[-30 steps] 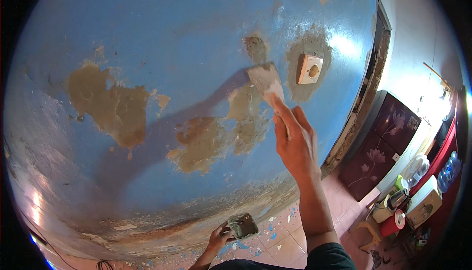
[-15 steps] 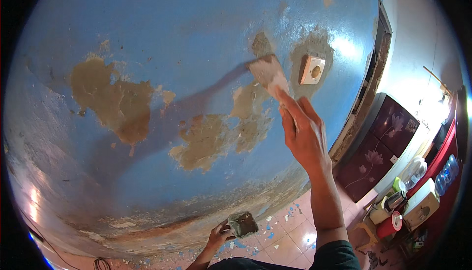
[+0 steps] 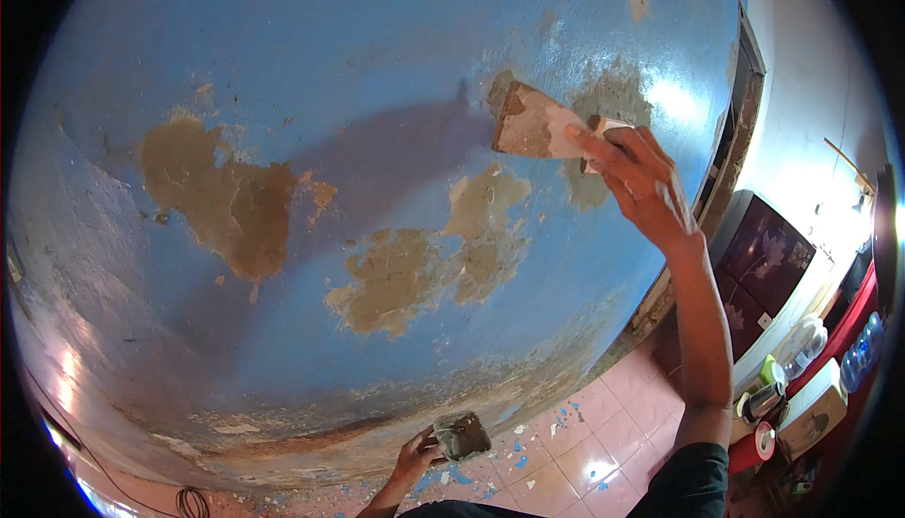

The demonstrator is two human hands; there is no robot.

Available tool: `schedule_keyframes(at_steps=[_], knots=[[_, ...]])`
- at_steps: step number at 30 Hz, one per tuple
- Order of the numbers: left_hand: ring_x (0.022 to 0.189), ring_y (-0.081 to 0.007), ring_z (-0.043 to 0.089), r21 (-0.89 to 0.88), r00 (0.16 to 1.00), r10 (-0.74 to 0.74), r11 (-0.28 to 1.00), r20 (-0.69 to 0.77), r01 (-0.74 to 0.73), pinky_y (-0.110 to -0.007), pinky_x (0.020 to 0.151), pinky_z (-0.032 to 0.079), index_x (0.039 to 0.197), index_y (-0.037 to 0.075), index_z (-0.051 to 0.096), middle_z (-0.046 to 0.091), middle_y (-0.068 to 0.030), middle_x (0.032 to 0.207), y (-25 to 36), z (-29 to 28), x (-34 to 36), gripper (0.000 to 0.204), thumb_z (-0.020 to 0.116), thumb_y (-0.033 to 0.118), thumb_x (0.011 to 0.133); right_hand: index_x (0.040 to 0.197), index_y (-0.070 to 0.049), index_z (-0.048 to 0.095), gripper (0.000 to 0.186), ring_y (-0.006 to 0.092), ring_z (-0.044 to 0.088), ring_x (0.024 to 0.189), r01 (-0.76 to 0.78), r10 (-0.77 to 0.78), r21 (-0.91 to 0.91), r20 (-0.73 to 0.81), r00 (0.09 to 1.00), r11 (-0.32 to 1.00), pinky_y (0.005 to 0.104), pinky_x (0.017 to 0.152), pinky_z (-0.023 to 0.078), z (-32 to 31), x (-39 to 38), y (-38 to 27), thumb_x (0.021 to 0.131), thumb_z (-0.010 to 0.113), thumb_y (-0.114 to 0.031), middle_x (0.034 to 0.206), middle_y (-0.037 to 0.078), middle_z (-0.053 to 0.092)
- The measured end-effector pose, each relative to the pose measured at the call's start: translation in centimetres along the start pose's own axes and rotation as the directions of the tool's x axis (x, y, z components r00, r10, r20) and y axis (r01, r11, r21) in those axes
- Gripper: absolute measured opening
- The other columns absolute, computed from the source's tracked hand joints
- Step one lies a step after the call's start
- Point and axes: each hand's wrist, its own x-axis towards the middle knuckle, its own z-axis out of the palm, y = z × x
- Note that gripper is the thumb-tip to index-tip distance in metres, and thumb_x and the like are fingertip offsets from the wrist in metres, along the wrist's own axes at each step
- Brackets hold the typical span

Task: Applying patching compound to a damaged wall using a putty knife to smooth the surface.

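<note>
My right hand (image 3: pixel 641 183) grips a wide putty knife (image 3: pixel 533 122), its blade angled over a small grey patch (image 3: pixel 500 86) high on the blue wall (image 3: pixel 311 47). The knife and fingers partly hide a white wall plate (image 3: pixel 613 125) ringed by grey filler (image 3: pixel 584 188). Low in the view, my left hand (image 3: pixel 419 452) holds a small container of grey filler (image 3: pixel 460 431). Rough grey-brown patches (image 3: pixel 386 282) are spread across the middle and left of the wall.
A door frame (image 3: pixel 748 47) edges the wall at right, beside a dark flowered fridge (image 3: pixel 759 273). Water jugs (image 3: pixel 858 353), a red container (image 3: pixel 754 444) and other household items crowd the right side. Paint flakes litter the pink tiled floor (image 3: pixel 603 419); a coiled cable (image 3: pixel 189 501) lies at lower left.
My right hand and the putty knife have moved up and to the right, and the blade has turned more sideways, partly covering the wall plate. My left hand has barely moved.
</note>
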Motion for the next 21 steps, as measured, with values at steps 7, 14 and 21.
schedule_keyframes(at_steps=[7, 14, 21], knots=[[0.116, -0.0282, 0.067, -0.037, 1.0, 0.003, 0.999, 0.009, -0.003, -0.044, 0.094, 0.063, 0.158, -0.002, 0.03, 0.061, -0.0198, 0.135, -0.5, -0.6, 1.0, 0.069, 0.065, 0.005, 0.099, 0.143, -0.03, 0.063, 0.074, 0.0241, 0.058, 0.091, 0.119, -0.118, -0.03, 0.011, 0.993, 0.992, 0.0367, 0.082, 0.056, 1.8, 1.9, 3.4, 0.078, 0.078, 0.002, 0.1, 0.003, 0.062], [0.116, -0.0284, 0.067, -0.017, 1.0, 0.0, 1.0, 0.005, 0.0, -0.044, 0.094, 0.063, 0.159, -0.001, 0.031, 0.061, -0.0196, 0.135, -1.1, -0.2, 1.6, 0.068, 0.064, 0.003, 0.099, 0.141, -0.03, 0.065, 0.069, 0.0245, 0.057, 0.094, 0.097, -0.095, -0.035, 0.058, 0.994, 0.995, 0.0362, 0.084, 0.054, 0.4, 1.3, 7.3, 0.081, 0.074, 0.005, 0.102, 0.005, 0.06], [0.115, -0.0279, 0.067, 0.021, 0.999, -0.023, 1.0, 0.045, 0.022, -0.043, 0.094, 0.063, 0.158, -0.001, 0.032, 0.061, -0.0188, 0.135, -1.1, 0.7, 1.8, 0.068, 0.065, 0.007, 0.099, 0.138, -0.022, 0.068, 0.049, 0.0238, 0.06, 0.087, -0.307, 0.319, 0.181, -0.039, 0.947, 0.934, 0.0362, 0.078, 0.053, -1.2, -2.8, 3.6, 0.095, 0.066, 0.002, 0.1, 0.009, 0.062]])
